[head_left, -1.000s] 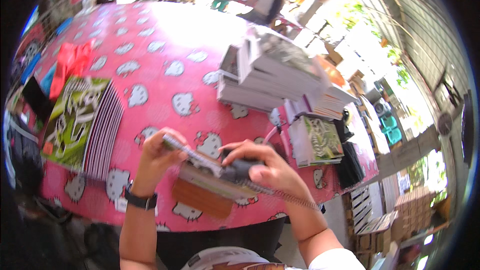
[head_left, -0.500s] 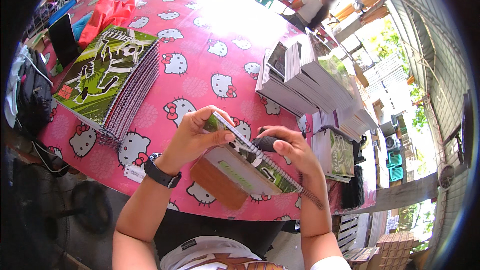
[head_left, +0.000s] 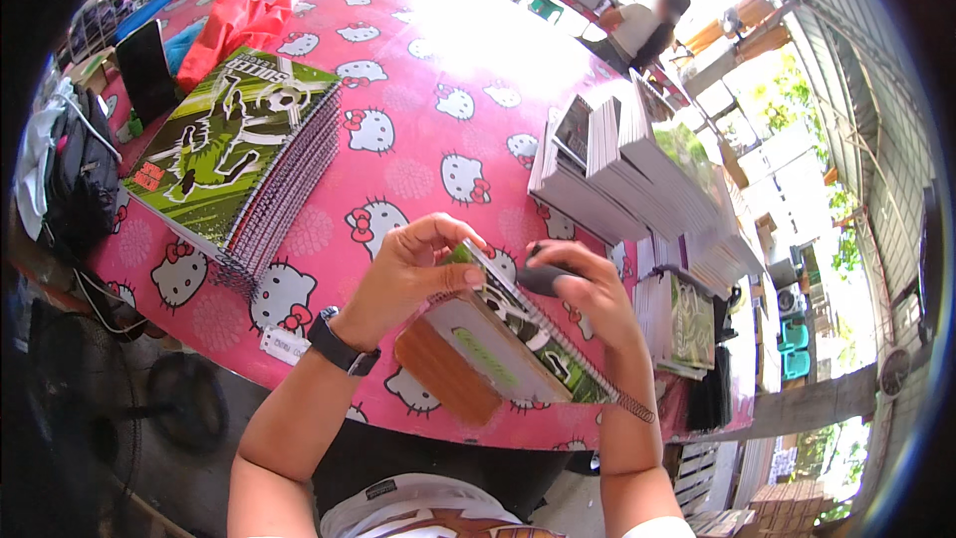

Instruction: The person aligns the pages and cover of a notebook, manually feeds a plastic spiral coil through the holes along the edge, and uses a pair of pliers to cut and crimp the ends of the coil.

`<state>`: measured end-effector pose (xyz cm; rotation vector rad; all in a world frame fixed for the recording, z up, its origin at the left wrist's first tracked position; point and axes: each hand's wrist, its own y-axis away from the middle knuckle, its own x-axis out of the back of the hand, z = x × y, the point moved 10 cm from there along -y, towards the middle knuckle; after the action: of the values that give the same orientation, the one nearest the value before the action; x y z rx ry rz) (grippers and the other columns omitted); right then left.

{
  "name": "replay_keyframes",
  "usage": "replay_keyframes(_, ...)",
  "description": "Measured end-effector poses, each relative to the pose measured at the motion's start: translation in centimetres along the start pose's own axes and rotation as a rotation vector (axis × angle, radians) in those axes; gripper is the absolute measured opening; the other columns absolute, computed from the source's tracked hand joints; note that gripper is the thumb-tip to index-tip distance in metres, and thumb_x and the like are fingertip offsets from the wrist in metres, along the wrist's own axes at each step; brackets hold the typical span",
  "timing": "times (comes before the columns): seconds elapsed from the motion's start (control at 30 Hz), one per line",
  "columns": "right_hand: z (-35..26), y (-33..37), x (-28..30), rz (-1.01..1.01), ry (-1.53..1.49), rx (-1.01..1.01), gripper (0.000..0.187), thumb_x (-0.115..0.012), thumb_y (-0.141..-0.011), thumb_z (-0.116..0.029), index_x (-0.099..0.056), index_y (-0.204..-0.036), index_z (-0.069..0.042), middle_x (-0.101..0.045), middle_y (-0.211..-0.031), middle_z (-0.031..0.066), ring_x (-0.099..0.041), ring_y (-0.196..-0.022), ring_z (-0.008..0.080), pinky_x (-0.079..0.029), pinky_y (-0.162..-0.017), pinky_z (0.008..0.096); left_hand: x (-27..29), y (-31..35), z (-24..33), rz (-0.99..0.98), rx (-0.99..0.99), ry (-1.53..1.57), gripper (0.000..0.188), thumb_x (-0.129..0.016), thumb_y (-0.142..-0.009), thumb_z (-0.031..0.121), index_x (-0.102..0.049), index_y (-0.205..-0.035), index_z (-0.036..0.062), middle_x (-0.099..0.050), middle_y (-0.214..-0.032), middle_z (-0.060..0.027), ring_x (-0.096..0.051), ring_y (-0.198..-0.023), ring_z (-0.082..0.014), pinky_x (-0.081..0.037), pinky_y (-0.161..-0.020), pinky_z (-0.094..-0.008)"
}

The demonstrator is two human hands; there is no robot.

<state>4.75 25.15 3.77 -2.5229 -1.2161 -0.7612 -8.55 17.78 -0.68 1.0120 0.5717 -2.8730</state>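
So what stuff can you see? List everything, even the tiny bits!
Table: one, pink cat-print, centre
Notebook pile: one, green, table's left
Page stacks: several, white-edged, table's right
Held notebook: one, green, between hands
Dark tool: one, black, right hand
Wooden block: one, brown, near edge
Label: one, white, near edge
Red cloth or bag: one, red, far left
Flat panel: one, black, far left
Other person: one, pale top, background
Background clutter: too small to count
Wristwatch: one, black, left wrist
Left hand: one, bare, on notebook
Right hand: one, bare, on tool
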Motion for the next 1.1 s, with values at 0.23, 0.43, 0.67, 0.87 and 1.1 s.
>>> replay_keyframes(0.23,0.2,-0.5,-0.5,-0.038,-0.051,-0.003,0.074,-0.052,-0.076,-0.068,-0.062,-0.103,0.001,-0.059,-0.107,0.0135,-0.054,-0.108,0.0224,-0.039,-0.094,0.0360,0.5,0.0,-0.5,0.022,0.015,0.075,0.025,-0.070,-0.077,-0.002,-0.060,-0.099,0.0033,-0.056,-0.090,0.0004,-0.055,-0.080,-0.0068,-0.047,-0.072,-0.0222)
replay_keyframes(0.43,-0.5,-1.3,-1.5,-0.091,-0.053,0.002,0.079,-0.047,-0.081,-0.068,-0.059,-0.108,0.005,-0.060,-0.112,0.0137,-0.055,-0.106,0.0221,-0.038,-0.095,0.0361,1.3,0.0,-0.7,0.053,0.003,0.101,0.023,-0.068,-0.078,-0.004,-0.063,-0.100,0.0023,-0.056,-0.091,-0.0001,-0.055,-0.082,-0.0079,-0.047,-0.074,-0.0222)
replay_keyframes(0.67,-0.8,-1.6,-1.7,-0.065,-0.213,0.092,0.061,-0.054,-0.086,-0.055,-0.060,-0.110,0.002,-0.061,-0.104,0.0082,-0.054,-0.099,0.0171,-0.039,-0.091,0.0310,1.5,0.0,-0.4,0.083,-0.012,0.127,0.022,-0.065,-0.079,-0.007,-0.067,-0.098,0.0027,-0.059,-0.093,-0.0022,-0.057,-0.085,-0.0090,-0.048,-0.075,-0.0227)
replay_keyframes(0.87,2.4,-1.7,-2.1,-0.006,-0.125,0.019,0.060,-0.061,-0.081,-0.052,-0.059,-0.114,-0.002,-0.059,-0.113,0.0156,-0.051,-0.110,0.0250,-0.039,-0.094,0.0366,1.4,-0.1,-0.1,0.053,-0.054,0.091,0.022,-0.062,-0.081,-0.007,-0.067,-0.100,0.0024,-0.059,-0.093,-0.0018,-0.057,-0.085,-0.0092,-0.047,-0.076,-0.0225)
replay_keyframes(1.1,3.4,5.6,4.7,0.309,0.540,0.111,0.050,-0.073,-0.075,-0.032,-0.060,-0.116,-0.006,-0.056,-0.123,0.0169,-0.050,-0.116,0.0342,-0.040,-0.096,0.0413,0.1,-0.4,0.0,0.008,-0.015,-0.026,0.018,-0.062,-0.083,-0.004,-0.066,-0.100,-0.0009,-0.060,-0.094,-0.0029,-0.057,-0.084,-0.0091,-0.047,-0.075,-0.0229)
